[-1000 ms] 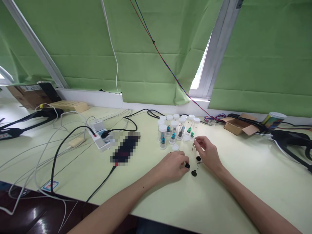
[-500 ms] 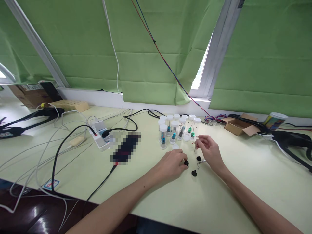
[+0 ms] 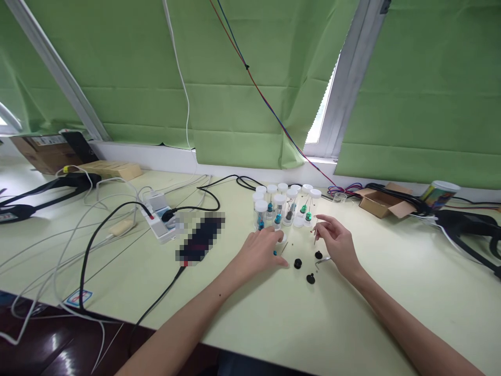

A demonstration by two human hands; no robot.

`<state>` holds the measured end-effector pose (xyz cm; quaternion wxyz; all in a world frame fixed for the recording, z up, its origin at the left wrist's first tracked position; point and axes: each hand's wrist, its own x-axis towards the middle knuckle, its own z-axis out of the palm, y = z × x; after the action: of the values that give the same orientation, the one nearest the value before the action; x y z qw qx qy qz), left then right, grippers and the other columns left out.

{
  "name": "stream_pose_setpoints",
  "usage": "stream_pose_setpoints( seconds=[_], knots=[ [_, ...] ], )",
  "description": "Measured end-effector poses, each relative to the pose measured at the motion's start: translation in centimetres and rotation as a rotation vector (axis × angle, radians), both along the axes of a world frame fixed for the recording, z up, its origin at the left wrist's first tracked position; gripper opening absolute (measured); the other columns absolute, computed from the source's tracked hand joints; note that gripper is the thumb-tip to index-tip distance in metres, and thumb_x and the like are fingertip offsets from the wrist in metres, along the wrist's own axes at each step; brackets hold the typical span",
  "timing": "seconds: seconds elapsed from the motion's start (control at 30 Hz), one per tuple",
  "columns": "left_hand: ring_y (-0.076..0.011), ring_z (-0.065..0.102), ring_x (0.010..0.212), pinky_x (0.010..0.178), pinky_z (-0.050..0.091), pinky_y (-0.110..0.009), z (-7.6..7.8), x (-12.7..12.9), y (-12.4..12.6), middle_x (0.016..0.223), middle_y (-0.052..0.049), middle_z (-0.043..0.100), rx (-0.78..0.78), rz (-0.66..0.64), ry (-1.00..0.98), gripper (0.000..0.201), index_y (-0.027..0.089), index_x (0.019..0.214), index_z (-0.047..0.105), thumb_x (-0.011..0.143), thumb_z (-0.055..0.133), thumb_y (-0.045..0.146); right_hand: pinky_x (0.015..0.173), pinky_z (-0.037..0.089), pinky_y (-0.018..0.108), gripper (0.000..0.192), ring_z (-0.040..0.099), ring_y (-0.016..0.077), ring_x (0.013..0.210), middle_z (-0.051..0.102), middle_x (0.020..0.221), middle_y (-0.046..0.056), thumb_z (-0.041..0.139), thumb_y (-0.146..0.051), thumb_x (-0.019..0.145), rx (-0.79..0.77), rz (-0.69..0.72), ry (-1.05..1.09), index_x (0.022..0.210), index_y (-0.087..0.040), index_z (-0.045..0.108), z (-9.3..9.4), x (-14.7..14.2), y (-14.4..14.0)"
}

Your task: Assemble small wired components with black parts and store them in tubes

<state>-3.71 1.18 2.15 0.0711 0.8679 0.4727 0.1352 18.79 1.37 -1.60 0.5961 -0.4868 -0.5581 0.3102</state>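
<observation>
My left hand (image 3: 261,251) rests on the table just in front of a cluster of clear vials with white caps (image 3: 279,206). Its fingertips touch a small blue part (image 3: 275,253) with a thin pin, beside a loose white cap (image 3: 282,238). My right hand (image 3: 336,243) pinches a thin metal pin (image 3: 315,237) upright between thumb and forefinger. Three small black knobs (image 3: 298,263) lie on the table between the hands, with a bent metal piece (image 3: 323,259) beside them.
A white power strip (image 3: 160,222) with tangled black and white cables lies to the left, next to a blurred dark device (image 3: 200,238). A small open cardboard box (image 3: 380,201) and a colourful can (image 3: 439,193) stand at the back right. Green blinds hang behind.
My left hand has let go of the black knob and moved left and back toward the vials, onto the blue part. My right hand has barely moved, the pin still in its fingers.
</observation>
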Motion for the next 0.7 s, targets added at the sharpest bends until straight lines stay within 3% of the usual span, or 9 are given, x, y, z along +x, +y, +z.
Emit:
stream_pose_setpoints(
  seconds=[0.27, 0.47, 0.7],
  knots=[
    [-0.0238, 0.058, 0.071, 0.053, 0.024, -0.028, -0.9, 0.4, -0.3, 0.075, -0.004, 0.061, -0.024, 0.034, 0.116, 0.034, 0.020, 0.078, 0.055, 0.077, 0.067, 0.051, 0.069, 0.051, 0.034, 0.020, 0.058, 0.0160, 0.063, 0.064, 0.074, 0.002, 0.062, -0.034, 0.086, 0.021, 0.022, -0.030, 0.100, -0.020, 0.058, -0.5, -0.2, 0.0],
    [-0.0204, 0.055, 0.070, 0.051, 0.024, -0.027, -1.1, 0.4, -0.6, 0.073, -0.002, 0.059, -0.095, -0.021, 0.000, 0.022, 0.020, 0.077, 0.050, 0.081, 0.064, 0.037, 0.066, 0.052, 0.034, 0.020, 0.060, 0.0177, 0.067, 0.065, 0.073, 0.003, 0.065, -0.036, 0.085, 0.033, 0.020, -0.023, 0.093, -0.020, 0.057, -0.4, -0.4, 0.0],
    [-0.0189, 0.055, 0.068, 0.052, 0.029, -0.026, -1.8, 0.5, -0.6, 0.074, -0.002, 0.059, -0.168, -0.023, -0.123, 0.014, 0.020, 0.084, 0.054, 0.084, 0.059, 0.033, 0.066, 0.052, 0.034, 0.018, 0.060, 0.0179, 0.067, 0.064, 0.074, 0.003, 0.065, -0.036, 0.085, 0.035, 0.051, -0.055, 0.087, -0.020, 0.057, -0.1, -0.7, -0.5]
  ],
)
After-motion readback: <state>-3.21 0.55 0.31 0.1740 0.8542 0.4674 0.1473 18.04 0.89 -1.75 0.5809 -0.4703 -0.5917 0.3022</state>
